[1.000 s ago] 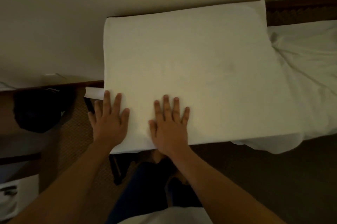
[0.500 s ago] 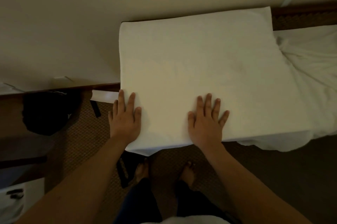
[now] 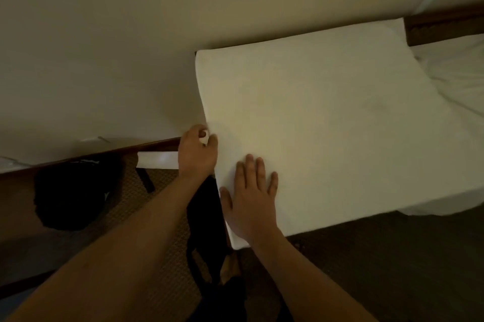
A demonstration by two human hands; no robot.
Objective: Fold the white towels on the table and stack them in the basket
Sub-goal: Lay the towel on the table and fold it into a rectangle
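Note:
A large white towel (image 3: 327, 117) lies flat and smooth, covering the table's top, its near edge hanging over the front. My left hand (image 3: 197, 155) pinches the towel's left edge, a bit of white cloth showing between its curled fingers. My right hand (image 3: 251, 200) lies flat with spread fingers on the towel's near left corner. More white cloth (image 3: 455, 78) lies bunched at the right, beside the flat towel. No basket shows in the view.
A cream wall (image 3: 131, 46) stands right behind the table. A dark round object (image 3: 70, 196) sits under a wooden ledge (image 3: 91, 159) at the left. Woven carpet (image 3: 162, 295), a black bag strap (image 3: 204, 230) and my feet are below.
My left hand went from flat on the towel to pinching its left edge. My right hand slid left toward the near corner. The view has shifted, so the towel sits further right.

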